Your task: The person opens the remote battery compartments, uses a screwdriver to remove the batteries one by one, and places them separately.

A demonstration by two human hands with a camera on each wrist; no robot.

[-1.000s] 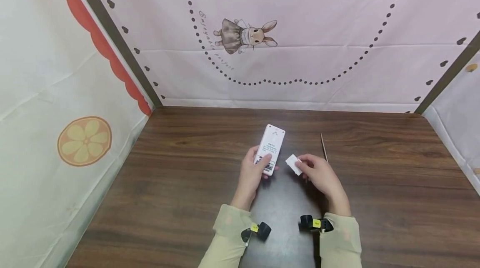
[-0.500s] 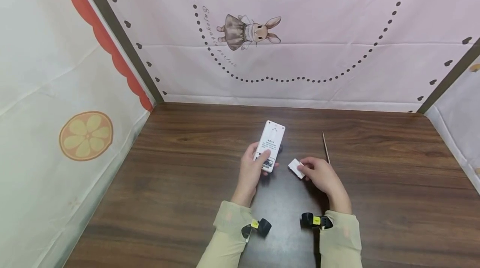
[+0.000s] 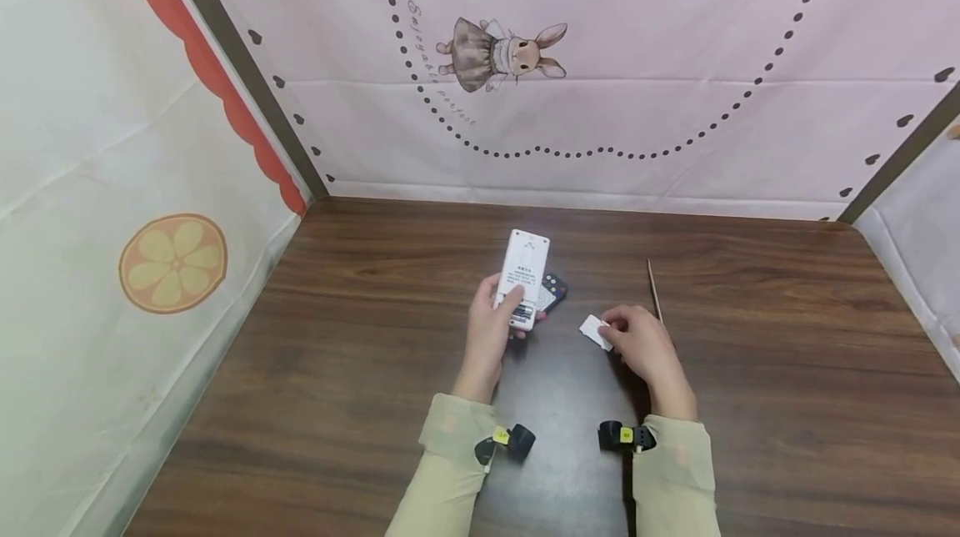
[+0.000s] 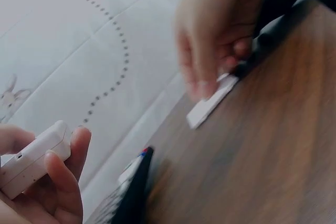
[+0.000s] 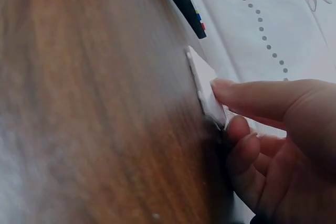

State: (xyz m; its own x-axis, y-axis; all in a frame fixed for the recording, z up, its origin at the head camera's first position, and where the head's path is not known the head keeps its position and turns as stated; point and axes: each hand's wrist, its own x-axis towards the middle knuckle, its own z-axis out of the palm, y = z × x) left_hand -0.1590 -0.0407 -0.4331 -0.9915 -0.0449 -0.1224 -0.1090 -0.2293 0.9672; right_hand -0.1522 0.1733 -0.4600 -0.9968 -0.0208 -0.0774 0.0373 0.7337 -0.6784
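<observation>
A white remote control (image 3: 522, 262) is in my left hand (image 3: 486, 328), its back with printed text facing up. My thumb lies across it near the lower end, where a dark battery compartment (image 3: 522, 312) shows open. Between the thumb and fingers of my right hand (image 3: 643, 343) is a small white battery cover (image 3: 595, 332). In the right wrist view the battery cover (image 5: 205, 85) is low over the wood, and I cannot tell whether it touches. Partly hidden behind the held remote, a second remote (image 3: 552, 293), dark-edged with buttons, lies on the table.
A thin stick-like rod (image 3: 654, 289) lies on the brown wooden table (image 3: 360, 337), just beyond my right hand. Printed cloth walls (image 3: 637, 45) enclose the back and sides. Each wrist carries a black strapped camera (image 3: 521, 442).
My left hand has shifted left with the white remote, bringing the second remote into sight. The battery cover in my right hand has come slightly nearer to me. The head view has tilted slightly.
</observation>
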